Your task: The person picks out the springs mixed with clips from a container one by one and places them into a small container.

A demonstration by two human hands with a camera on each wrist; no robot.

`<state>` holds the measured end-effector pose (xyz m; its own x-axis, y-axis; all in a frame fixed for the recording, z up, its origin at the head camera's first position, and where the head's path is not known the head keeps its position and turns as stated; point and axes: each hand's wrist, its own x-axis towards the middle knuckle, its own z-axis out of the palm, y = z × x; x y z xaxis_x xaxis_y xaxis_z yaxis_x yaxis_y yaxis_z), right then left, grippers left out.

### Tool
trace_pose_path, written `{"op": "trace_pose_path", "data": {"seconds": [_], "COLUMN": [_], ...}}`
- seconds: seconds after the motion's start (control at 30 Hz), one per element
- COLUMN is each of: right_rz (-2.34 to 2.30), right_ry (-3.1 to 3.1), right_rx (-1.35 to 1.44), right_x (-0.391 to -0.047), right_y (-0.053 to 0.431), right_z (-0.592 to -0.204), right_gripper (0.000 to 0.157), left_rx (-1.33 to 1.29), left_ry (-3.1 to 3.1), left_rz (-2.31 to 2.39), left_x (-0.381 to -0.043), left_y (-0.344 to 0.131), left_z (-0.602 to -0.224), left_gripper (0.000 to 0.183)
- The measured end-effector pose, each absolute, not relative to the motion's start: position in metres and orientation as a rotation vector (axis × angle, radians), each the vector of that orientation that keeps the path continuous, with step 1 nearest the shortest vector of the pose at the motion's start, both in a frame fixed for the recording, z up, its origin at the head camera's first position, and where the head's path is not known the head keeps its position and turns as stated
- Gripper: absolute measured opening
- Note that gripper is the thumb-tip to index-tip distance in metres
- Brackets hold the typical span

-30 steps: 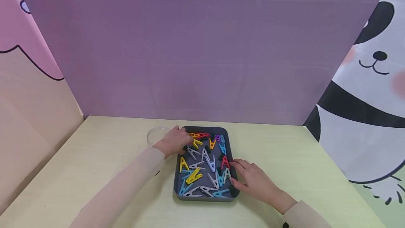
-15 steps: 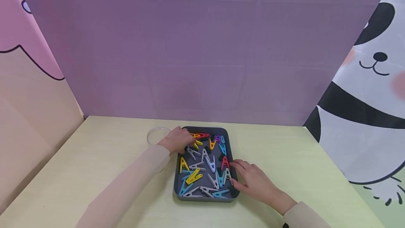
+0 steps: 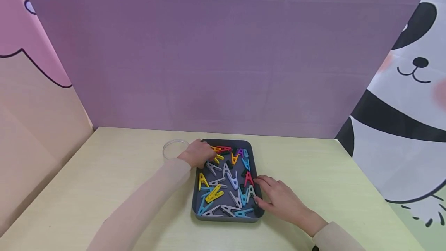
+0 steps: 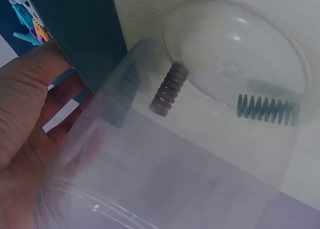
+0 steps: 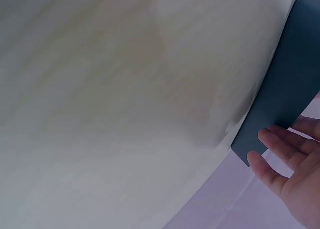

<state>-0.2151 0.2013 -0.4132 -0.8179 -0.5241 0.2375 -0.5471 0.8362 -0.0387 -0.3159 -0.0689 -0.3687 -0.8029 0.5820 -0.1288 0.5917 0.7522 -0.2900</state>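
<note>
A dark grey tray (image 3: 228, 219) holds several spring clips in yellow, red, blue, grey, orange and purple. My left hand (image 3: 198, 153) reaches over the tray's far left side, its fingertips beside a yellow clip (image 3: 218, 158). In the left wrist view the left hand (image 4: 25, 109) is at the tray's wall (image 4: 90, 34); what lies between its fingers is hidden. My right hand (image 3: 278, 196) touches the tray's right side with thumb and fingertips, near a red clip (image 3: 248, 178). Slightly bent, apart fingers show on the right hand (image 5: 295, 169) in the right wrist view.
Left of the tray stands a clear round container (image 3: 169, 142), partly behind my left hand. Through it the left wrist view shows a brown coil spring (image 4: 170, 89) and a dark green one (image 4: 266, 109). A purple backdrop (image 3: 223, 69) rises behind the pale table (image 3: 122, 173).
My left hand has shifted slightly right, farther over the tray's far left part, and its forearm has followed. The right hand and the tray have stayed in place.
</note>
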Motion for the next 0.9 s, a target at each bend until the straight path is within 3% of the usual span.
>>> {"op": "trace_pose_path", "data": {"seconds": [0.9], "right_rz": [0.146], "right_ry": [-2.791], "right_rx": [0.831], "right_x": [-0.2149], "right_y": [0.2018], "right_z": [-0.4132], "right_gripper": [0.049], "left_rx": [0.954], "left_ry": [2.907], "left_rz": [-0.609], "left_x": [-0.3148], "left_y": [-0.0639], "left_z": [-0.3722], "left_gripper": [0.039]}}
